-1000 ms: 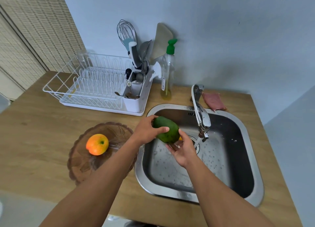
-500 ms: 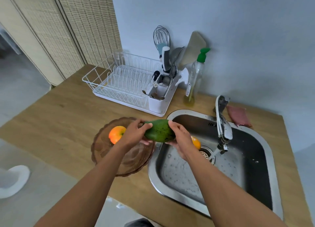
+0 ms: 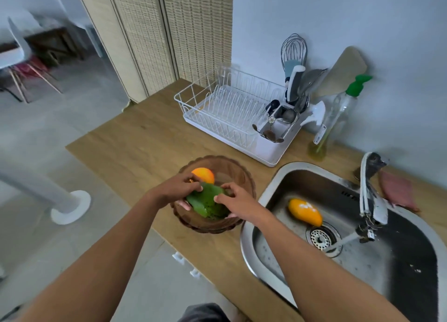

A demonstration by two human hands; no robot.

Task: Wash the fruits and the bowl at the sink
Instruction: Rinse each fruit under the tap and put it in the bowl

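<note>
A green mango (image 3: 207, 202) is low inside the brown glass bowl (image 3: 244, 176) on the wooden counter. My left hand (image 3: 175, 188) grips its far end and my right hand (image 3: 235, 202) grips its near right side, fingers curled on the fruit. An orange fruit (image 3: 204, 175) lies in the bowl just behind my left hand. A yellow mango (image 3: 305, 212) lies in the steel sink (image 3: 271, 184) beside the drain. Water runs from the tap (image 3: 370, 200) towards the drain.
A white dish rack (image 3: 225, 111) with a utensil holder stands behind the bowl. A soap bottle (image 3: 336, 118) with a green pump and a pink cloth (image 3: 396, 191) sit by the wall. The counter's front edge runs just below the bowl.
Both hands carried the green mango left from over the sink to the bowl and lowered it in. The yellow mango in the sink is now uncovered.
</note>
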